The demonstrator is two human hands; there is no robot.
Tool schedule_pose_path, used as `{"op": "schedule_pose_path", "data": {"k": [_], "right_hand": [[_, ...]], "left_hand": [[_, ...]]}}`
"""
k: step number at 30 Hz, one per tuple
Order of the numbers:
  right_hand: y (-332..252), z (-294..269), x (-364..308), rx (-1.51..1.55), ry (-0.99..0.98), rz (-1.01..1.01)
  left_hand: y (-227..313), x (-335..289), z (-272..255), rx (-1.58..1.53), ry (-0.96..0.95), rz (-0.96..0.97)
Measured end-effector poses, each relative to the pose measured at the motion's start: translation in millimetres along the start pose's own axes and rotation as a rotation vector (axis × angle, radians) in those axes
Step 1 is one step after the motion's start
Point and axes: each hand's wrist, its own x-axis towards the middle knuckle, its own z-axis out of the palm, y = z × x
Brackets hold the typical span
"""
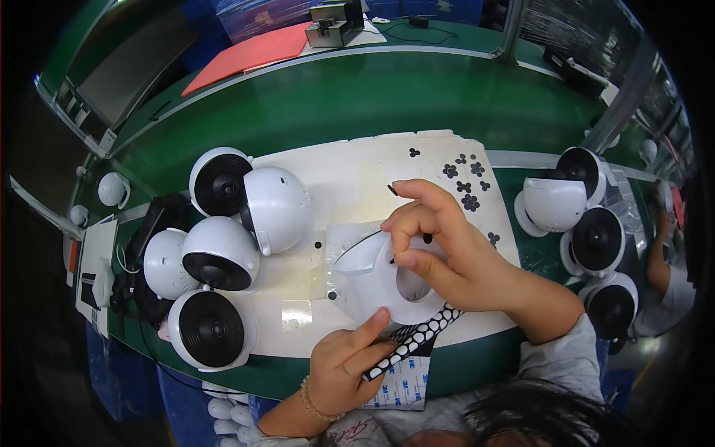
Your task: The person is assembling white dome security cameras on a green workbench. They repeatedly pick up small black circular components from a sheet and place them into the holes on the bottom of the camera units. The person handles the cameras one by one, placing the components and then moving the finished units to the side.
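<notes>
A white rounded device shell (361, 287) with a round opening lies before me on clear plastic. Over it is my right hand (454, 257), thumb and a bent finger closed around a small black pad (392, 261). Another black round pad (392, 190) clings to its raised fingertip. A further black dot (427, 238) shows by the opening. My left hand (346, 365) rests below, its index fingertip against the shell's lower edge and its other fingers closed on a black strip with white round spots (417, 339). A printed backing sheet (402, 384) hangs beneath the strip.
White ball-shaped cameras with black fronts (216, 328) crowd the left side; more (598, 238) stand at the right. Loose black round pads (469, 201) lie in clusters on the cream board (335, 171). A red sheet (253, 56) and metal box (335, 26) lie beyond the rail.
</notes>
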Motion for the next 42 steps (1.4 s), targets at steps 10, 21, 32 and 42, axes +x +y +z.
{"op": "schedule_pose_path", "data": {"k": [10, 21, 32, 42], "right_hand": [[-3, 2, -2, -0.297, 0.049, -0.108], [-12, 3, -50, -0.358, 0.077, -0.092], [-7, 12, -44, -0.258, 0.032, 0.011], [-4, 12, -46, -0.309, 0.047, -0.04]], "left_hand": [[0, 0, 0, 0.032, 0.011, 0.014], [-2, 3, 1, 0.056, 0.005, 0.004], [-2, 1, 3, 0.058, 0.036, -0.014], [-2, 1, 4, 0.062, 0.061, -0.002]]}}
